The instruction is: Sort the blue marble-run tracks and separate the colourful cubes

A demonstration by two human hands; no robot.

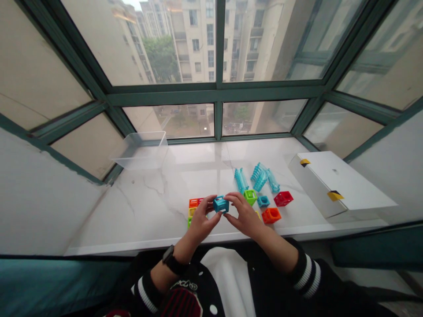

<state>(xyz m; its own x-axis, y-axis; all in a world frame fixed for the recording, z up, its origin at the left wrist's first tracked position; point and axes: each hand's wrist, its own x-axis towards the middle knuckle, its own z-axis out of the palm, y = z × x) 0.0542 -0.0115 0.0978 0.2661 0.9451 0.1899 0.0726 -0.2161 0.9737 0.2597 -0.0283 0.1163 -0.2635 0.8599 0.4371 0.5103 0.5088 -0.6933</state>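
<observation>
A small blue open-frame cube (220, 204) is held between both hands above the white marble sill (155, 207). My left hand (202, 219) pinches its left side, my right hand (243, 214) pinches its right side. Behind my left hand lies a flat group of joined orange, yellow and green cubes (193, 205). Loose cubes sit beside my right hand: a green cube (250, 196), a smaller blue cube (263, 201), a red cube (283, 198) and an orange cube (271, 215). Light blue curved track pieces (257, 177) lie further back.
A clear plastic bin (142, 150) stands at the sill's back left by the window. A long white cardboard box (337, 182) with yellow tape lies at the right. The sill's front edge runs just ahead of my wrists.
</observation>
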